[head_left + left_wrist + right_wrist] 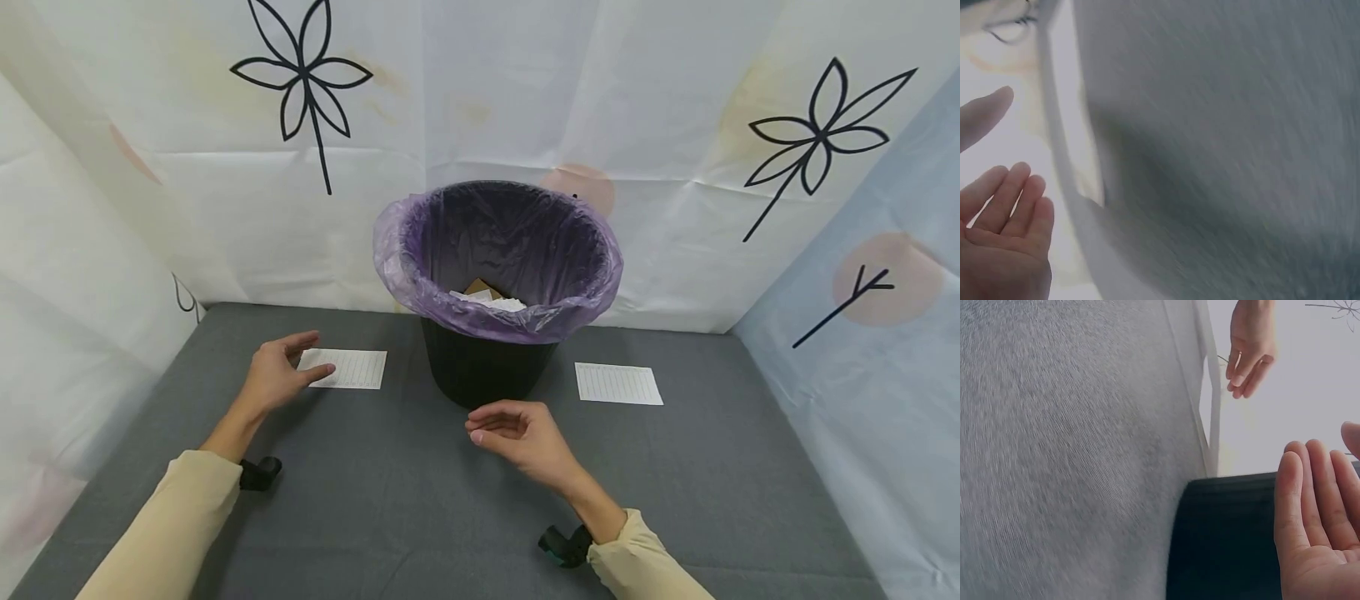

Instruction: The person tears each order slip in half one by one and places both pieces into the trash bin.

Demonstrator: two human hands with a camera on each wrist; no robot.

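Note:
My left hand (pixel 279 375) hovers over the left end of a white lined card (pixel 352 369), thumb and fingers spread apart with nothing between them. In the left wrist view that hand's fingers (pixel 1007 200) look relaxed. My right hand (pixel 525 437) is in front of the black bin (pixel 480 362), its fingers gently bent and holding nothing. The right wrist view shows its fingers (pixel 1319 500) extended beside the bin's dark wall (pixel 1229 544). A purple bag (pixel 495 321) lines the bin and folds over its rim. Inside lie white paper pieces (pixel 504 303) and something brown (pixel 483 287).
A second white lined card (pixel 618 383) lies right of the bin on the grey tabletop (pixel 420 508). White cloth with leaf drawings (pixel 302 71) hangs behind, and cloth walls stand at both sides. A dark cord (pixel 186 300) shows at the back left corner.

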